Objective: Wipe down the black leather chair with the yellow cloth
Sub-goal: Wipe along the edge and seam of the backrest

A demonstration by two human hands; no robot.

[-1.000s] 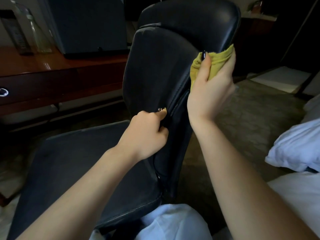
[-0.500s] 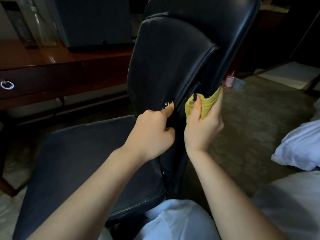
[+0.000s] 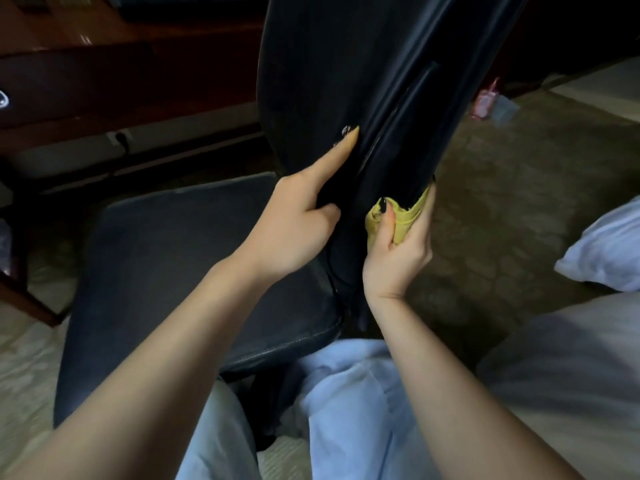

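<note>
Yellow cloth point(image 3: 404, 220) lower on chair point(image 3: 329, 64) — bunched in right hand point(image 3: 398, 261).

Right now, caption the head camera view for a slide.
Right hand holds a bunched yellow cloth against the black leather chair while the left hand grips its backrest.

a bedroom: white pillow point(image 3: 602, 244), wooden desk point(image 3: 104, 74), patterned carpet point(image 3: 502, 220)
</note>
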